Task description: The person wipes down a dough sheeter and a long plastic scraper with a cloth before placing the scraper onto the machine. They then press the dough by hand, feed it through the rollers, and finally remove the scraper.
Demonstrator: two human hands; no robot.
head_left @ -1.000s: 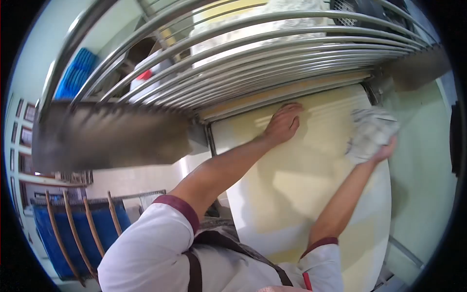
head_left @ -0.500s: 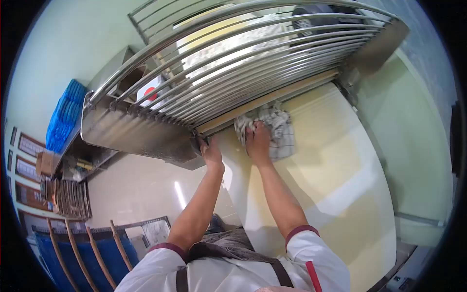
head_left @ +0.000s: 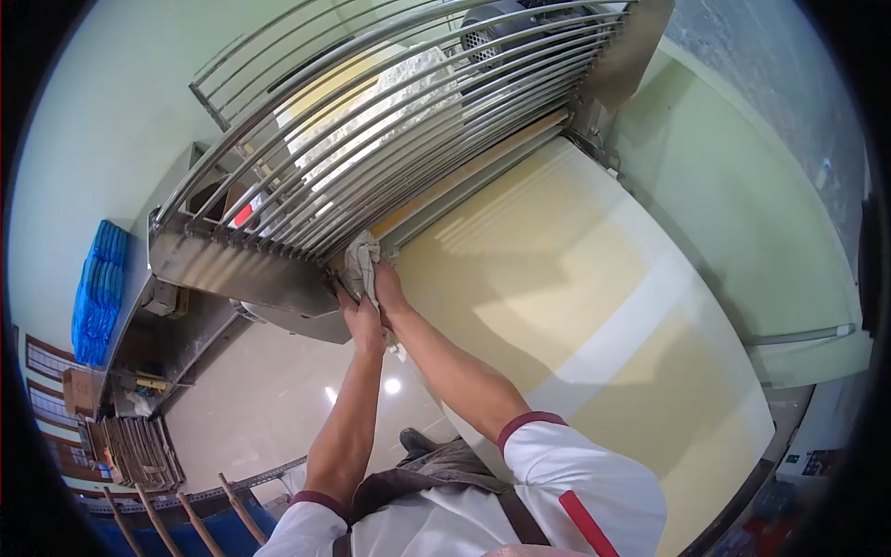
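Nearest, we see our left hand (head_left: pixel 360 318) and right hand (head_left: pixel 388 286) close together, both closed on a crumpled grey-white checked cloth (head_left: pixel 360 265). The cloth is pressed at the near left corner of the pale yellow conveyor belt (head_left: pixel 575 278), just under the curved steel bar guard (head_left: pixel 408 121).

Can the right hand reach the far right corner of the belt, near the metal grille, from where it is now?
Probably yes: the right hand holds the cloth at the left corner, and the cream belt between lies bare below the grille.
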